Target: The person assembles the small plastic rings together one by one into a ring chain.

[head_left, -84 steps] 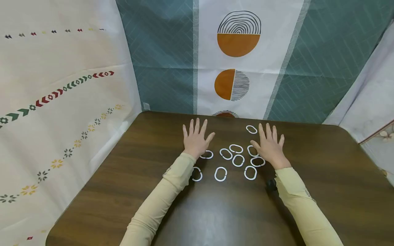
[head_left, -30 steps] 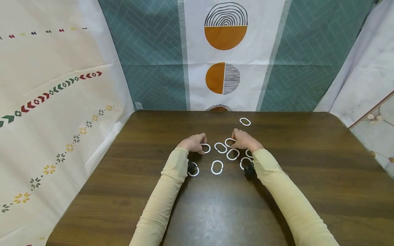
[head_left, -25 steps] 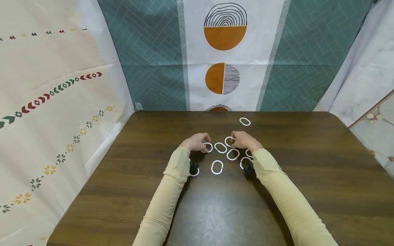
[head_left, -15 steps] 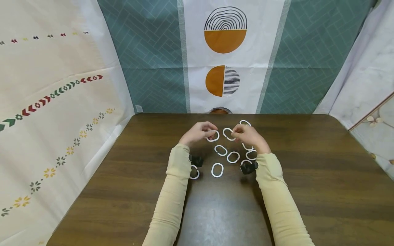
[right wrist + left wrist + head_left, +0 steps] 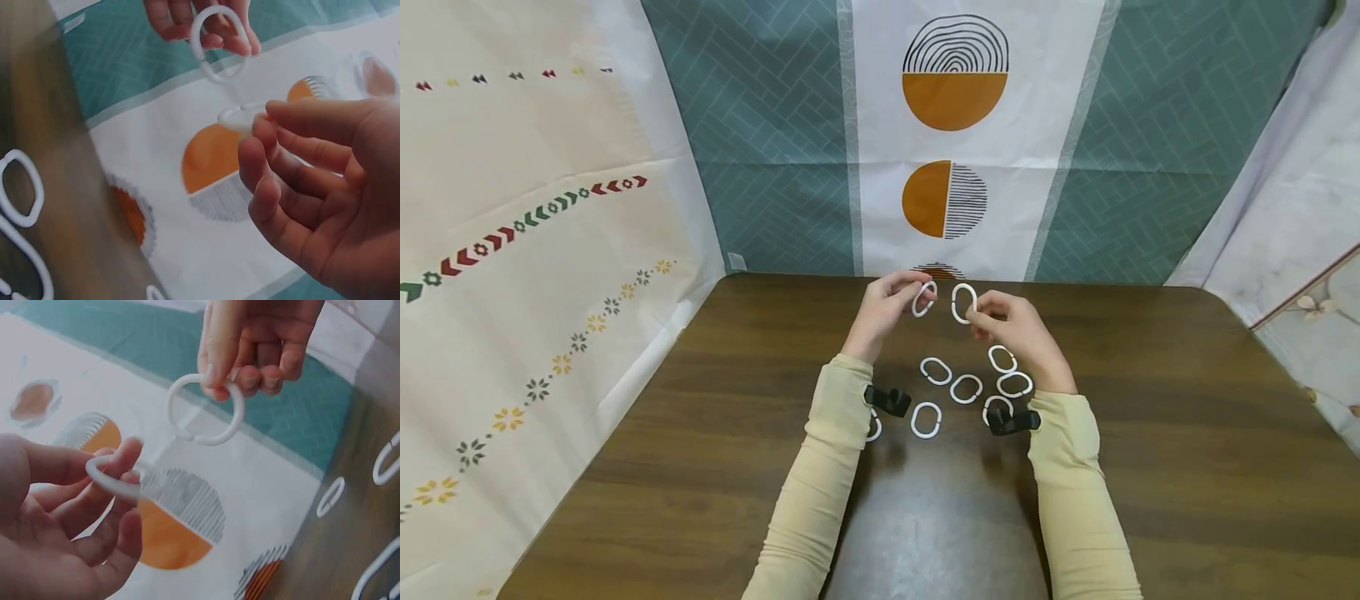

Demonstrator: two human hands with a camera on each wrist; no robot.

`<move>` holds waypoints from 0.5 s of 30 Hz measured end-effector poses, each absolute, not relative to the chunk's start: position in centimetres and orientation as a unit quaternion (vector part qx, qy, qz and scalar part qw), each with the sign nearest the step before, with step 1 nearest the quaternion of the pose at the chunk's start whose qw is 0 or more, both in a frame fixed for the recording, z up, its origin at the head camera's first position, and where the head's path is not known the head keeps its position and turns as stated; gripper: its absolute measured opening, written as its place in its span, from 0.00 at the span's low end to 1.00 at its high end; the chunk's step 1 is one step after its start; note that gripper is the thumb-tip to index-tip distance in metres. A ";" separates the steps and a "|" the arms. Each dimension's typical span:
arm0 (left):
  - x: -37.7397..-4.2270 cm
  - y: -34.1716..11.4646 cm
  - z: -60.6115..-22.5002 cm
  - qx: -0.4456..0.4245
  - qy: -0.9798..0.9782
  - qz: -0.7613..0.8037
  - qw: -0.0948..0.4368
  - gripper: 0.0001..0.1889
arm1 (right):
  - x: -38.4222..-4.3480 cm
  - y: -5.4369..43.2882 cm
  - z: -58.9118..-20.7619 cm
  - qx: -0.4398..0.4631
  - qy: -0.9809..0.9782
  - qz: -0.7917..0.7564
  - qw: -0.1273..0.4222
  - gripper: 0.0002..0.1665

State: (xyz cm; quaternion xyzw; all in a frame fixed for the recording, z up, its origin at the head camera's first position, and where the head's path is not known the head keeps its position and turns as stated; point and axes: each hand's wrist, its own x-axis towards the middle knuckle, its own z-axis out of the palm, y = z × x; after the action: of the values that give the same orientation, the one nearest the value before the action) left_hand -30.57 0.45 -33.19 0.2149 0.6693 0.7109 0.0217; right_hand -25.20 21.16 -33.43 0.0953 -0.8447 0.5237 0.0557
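My left hand (image 5: 880, 312) pinches a white oval shower curtain ring (image 5: 914, 305) between thumb and fingers, raised above the far part of the table. Facing it, my right hand (image 5: 1022, 333) pinches a second white curtain ring (image 5: 953, 305) by its edge. The two rings are apart, with a narrow space between them. In the left wrist view, the right hand's ring (image 5: 219, 441) hangs from thumb and fingertips, showing a small split at its lower side. The left hand's ring (image 5: 197, 44) appears nearly face-on in the right wrist view.
Several similar white rings lie flat on the brown table (image 5: 700, 467) below my hands, including one ring (image 5: 913, 419) in front. Another is partly hidden by the black camera (image 5: 887, 401) on my left wrist. A patterned curtain (image 5: 790, 167) hangs behind the table.
Both hands came down with fingers spread, pinched a ring each and lifted it off the table. Over the last half second they rose further, turning the rings more upright.
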 end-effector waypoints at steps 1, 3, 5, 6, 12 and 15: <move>-30.4 0.5 -33.0 0.215 0.669 0.712 0.020 0.12 | -25.0 21.2 -33.2 0.102 -0.840 0.530 0.056 0.11; -30.1 0.7 -32.5 0.212 0.665 0.715 0.024 0.13 | -24.6 21.2 -32.9 0.115 -0.833 0.538 0.056 0.10; -29.9 0.8 -32.2 0.209 0.662 0.719 0.030 0.13 | -24.4 21.2 -32.7 0.128 -0.831 0.539 0.060 0.09; -29.8 0.8 -32.1 0.206 0.660 0.722 0.033 0.13 | -24.4 21.1 -32.6 0.136 -0.830 0.537 0.061 0.08; -29.5 0.7 -31.7 0.198 0.640 0.742 0.037 0.12 | -24.5 20.9 -32.5 0.160 -0.842 0.508 0.081 0.05; -29.6 0.7 -31.9 0.199 0.629 0.750 0.043 0.12 | -24.6 20.9 -32.6 0.160 -0.845 0.501 0.094 0.05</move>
State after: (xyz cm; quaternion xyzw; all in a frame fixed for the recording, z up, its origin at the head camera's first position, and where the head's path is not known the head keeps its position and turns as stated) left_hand -29.56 0.74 -31.89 0.1988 0.6289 0.7504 0.0425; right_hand -24.60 20.92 -32.56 0.1601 -0.8451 0.5014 0.0935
